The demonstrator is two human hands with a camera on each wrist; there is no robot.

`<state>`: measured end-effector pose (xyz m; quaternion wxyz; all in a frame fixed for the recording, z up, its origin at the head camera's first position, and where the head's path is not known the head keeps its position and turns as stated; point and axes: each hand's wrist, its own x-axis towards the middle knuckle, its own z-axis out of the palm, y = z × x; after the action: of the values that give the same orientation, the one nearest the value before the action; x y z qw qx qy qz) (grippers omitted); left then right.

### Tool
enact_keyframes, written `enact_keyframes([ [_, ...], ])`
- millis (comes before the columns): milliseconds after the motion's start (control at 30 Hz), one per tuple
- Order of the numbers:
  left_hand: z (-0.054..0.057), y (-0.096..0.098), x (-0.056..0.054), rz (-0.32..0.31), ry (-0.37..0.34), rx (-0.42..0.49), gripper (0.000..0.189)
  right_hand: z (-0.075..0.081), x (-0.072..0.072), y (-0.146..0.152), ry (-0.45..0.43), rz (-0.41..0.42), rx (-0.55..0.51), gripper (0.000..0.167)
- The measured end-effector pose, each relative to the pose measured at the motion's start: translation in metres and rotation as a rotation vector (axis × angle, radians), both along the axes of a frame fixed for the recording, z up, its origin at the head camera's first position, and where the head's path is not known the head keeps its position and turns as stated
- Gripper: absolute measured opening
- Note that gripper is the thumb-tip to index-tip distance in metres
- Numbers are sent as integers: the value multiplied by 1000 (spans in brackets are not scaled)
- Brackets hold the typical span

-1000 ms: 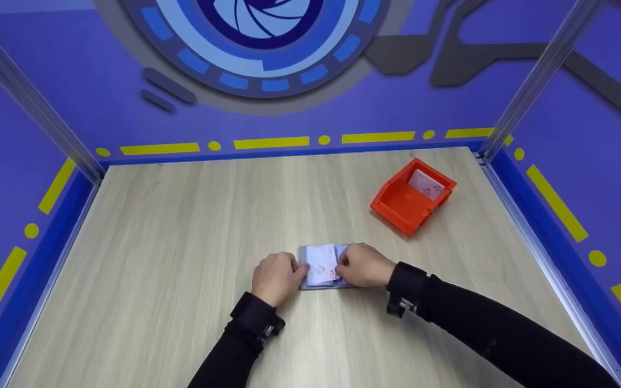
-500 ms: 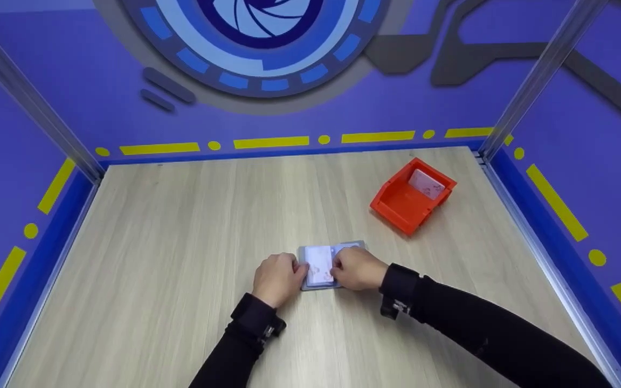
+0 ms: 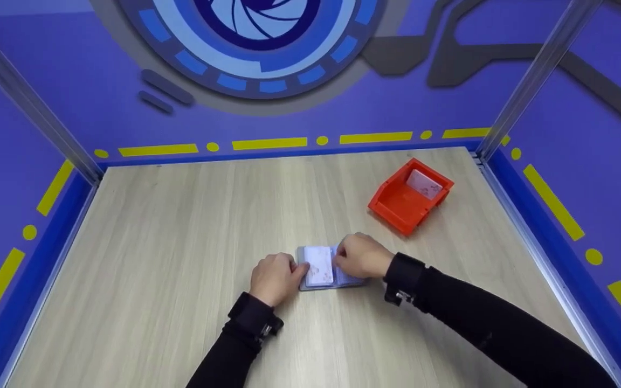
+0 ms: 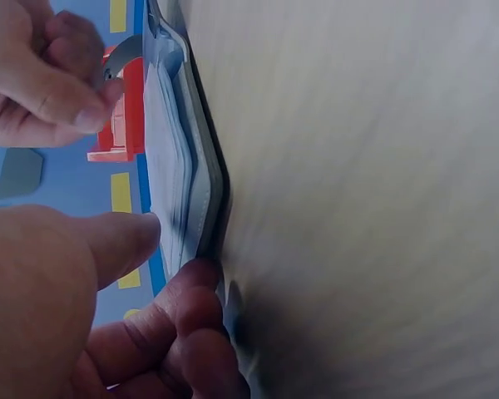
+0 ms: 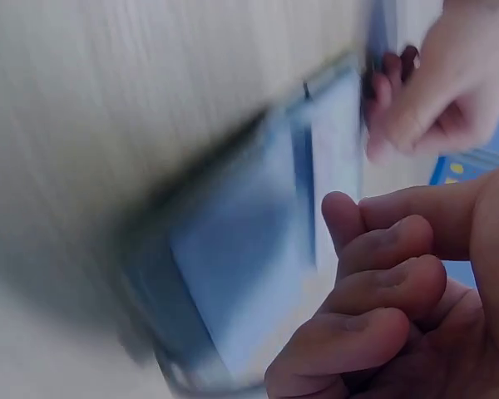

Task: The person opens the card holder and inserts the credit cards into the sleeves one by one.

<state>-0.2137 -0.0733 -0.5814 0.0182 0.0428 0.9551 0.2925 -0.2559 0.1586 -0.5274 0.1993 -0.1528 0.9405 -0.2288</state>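
Blue walls (image 3: 46, 54) border the wooden tabletop (image 3: 181, 215). Roughly midway between its side edges, an open wallet (image 3: 347, 280) lies, its long axis parallel to the back edge. Left hand (image 3: 275, 277) pinches its left end; right hand's (image 3: 363, 257) fingers curl above, visibly empty.

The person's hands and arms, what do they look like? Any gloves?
Nope, the left hand and right hand are bare. Long black sleeves reach to wide black wristbands, each carrying a small dark gadget with a silvery bit.
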Motion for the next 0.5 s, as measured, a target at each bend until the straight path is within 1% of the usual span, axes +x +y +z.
enact_keyframes([
  [67, 1, 1, -1, 15, -1, -6, 46, 5, -8, 7, 18, -47, -1, 24],
  [133, 2, 2, -1, 33, -4, -10, 48, 9, -16, 14, 28, -92, -9, 23],
  [233, 2, 5, -2, 52, -18, -12, 51, 9, -25, 23, 13, -127, -11, 24],
  [333, 2, 7, -2, 51, -26, -11, 54, 5, -30, 30, 5, -110, 10, 21],
  [433, 2, 8, -3, 40, -32, -8, 56, 1, -31, 32, 37, -80, 51, 19],
  [500, 2, 9, -3, 34, -40, -6, 56, -2, -31, 32, 52, -78, 76, 18],
])
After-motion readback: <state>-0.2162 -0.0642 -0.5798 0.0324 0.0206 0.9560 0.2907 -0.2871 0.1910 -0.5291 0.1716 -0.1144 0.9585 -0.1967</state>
